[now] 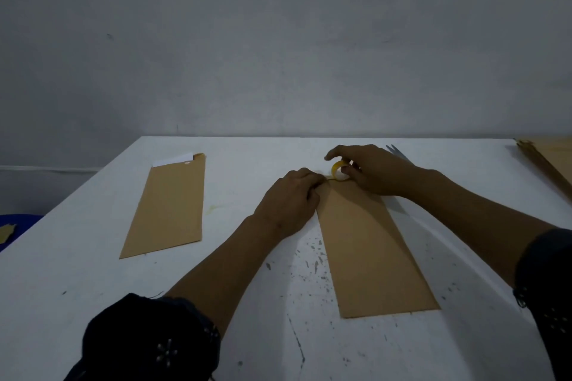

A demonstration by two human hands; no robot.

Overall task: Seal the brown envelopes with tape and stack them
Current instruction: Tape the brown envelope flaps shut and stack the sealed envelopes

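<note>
On the scuffed white table the thin, floppy brown envelope lay flat, best pinned near its flap, where left hand fingers pressed curled while right hand gripped the light tape roll.

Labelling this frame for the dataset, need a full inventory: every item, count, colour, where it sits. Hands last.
table: 1, white with dark specks, fills the lower half
centre envelope: 1, brown, lying flat on the table between the forearms
left envelope: 1, brown, flat on the table's left, white paper sticking out of its far end
envelope pile: count unclear, brown, far right edge of the table
tape roll: 1, yellow, at the centre envelope's far end
scissors: 1, bluish, partly hidden behind the right hand
blue object: 1, off the table's left edge, unclear what
wall: grey, behind the table
left hand: pinches the tape end at the centre envelope's top
right hand: holds the tape roll
</note>
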